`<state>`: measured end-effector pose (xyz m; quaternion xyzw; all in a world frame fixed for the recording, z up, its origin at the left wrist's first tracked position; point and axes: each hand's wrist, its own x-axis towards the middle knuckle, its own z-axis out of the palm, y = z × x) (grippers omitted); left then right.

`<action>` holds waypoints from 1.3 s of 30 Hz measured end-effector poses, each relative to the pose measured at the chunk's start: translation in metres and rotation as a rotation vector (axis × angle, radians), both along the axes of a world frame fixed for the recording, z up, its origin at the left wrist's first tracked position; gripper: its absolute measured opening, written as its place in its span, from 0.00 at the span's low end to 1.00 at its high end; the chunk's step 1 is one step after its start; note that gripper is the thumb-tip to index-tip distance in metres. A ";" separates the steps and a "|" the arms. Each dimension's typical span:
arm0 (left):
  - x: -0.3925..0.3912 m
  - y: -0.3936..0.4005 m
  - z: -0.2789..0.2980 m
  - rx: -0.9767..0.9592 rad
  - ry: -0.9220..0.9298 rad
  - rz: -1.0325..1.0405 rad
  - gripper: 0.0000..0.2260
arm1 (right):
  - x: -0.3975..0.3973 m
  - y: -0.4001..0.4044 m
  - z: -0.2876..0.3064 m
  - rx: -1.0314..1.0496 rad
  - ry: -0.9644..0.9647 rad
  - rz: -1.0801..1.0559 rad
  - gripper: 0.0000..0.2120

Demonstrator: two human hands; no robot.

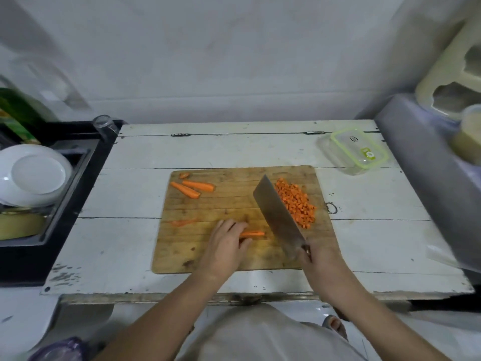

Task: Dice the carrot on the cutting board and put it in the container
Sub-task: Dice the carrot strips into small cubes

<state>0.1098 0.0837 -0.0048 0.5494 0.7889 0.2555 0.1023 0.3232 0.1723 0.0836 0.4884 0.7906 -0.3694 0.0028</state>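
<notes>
A wooden cutting board [208, 209] lies on the white table. My left hand [227, 243] holds down carrot strips [252, 233] near the board's middle, fingers curled over them. My right hand [320, 259] grips the handle of a cleaver [277, 217], whose blade is tilted just right of the strips. A heap of diced carrot [295, 201] sits on the board's right side. Two carrot wedges [192, 188], a small end piece [184, 175] and a thin sliver [182, 222] lie on the left part. A clear container with a green-rimmed lid [358, 149] stands at the table's far right.
A sink [52, 183] at the left holds white bowls [33, 175]. An upturned glass [105, 127] stands at its back corner. A grey box [429, 165] with jars is at the right edge. The wall is close behind the table [135, 235].
</notes>
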 end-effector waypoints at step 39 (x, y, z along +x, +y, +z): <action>0.032 0.005 -0.015 0.070 -0.042 0.302 0.05 | -0.053 -0.013 -0.021 0.222 -0.190 0.092 0.12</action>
